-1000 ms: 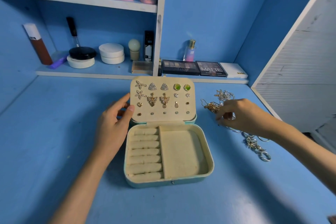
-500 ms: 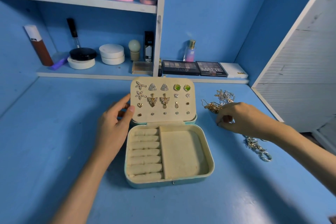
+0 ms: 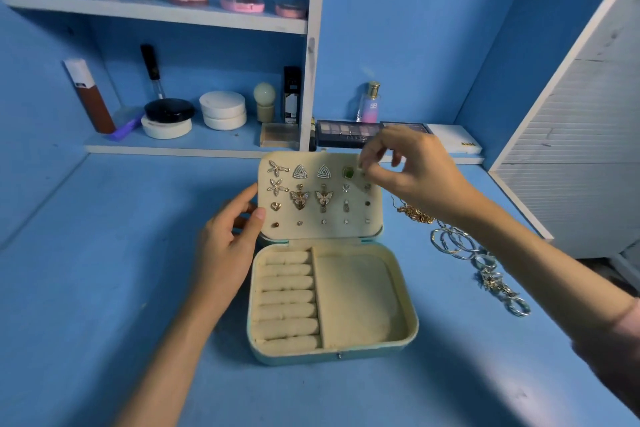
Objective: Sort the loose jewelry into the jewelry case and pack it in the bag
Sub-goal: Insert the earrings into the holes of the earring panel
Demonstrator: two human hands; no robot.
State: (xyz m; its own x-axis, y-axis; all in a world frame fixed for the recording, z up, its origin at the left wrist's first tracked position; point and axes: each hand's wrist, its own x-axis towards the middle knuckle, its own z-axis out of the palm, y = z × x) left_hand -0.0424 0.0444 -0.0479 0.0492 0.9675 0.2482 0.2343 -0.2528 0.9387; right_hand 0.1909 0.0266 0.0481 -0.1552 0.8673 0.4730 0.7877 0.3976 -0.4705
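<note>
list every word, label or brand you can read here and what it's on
"SB": on the small clear perfume bottle with pink liquid and a gold cap.
"NUDES": on the front edge of the dark eyeshadow palette, faint, so not certain.
Yellow print on the flat white box: too blurred to read.
Label on the brown tube with a white cap: too small to read.
Label on the black upright tube: unreadable.

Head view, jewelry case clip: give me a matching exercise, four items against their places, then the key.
Items:
1. left hand
2. right hand
3. loose jewelry
4. ring rolls

Places:
A. on the table, right of the case
B. left part of the case base
C. at the lid's left edge
D. at the lid's top right corner, fingertips pinched

Pairs: 1-C, 2-D, 3-A, 4-B
</note>
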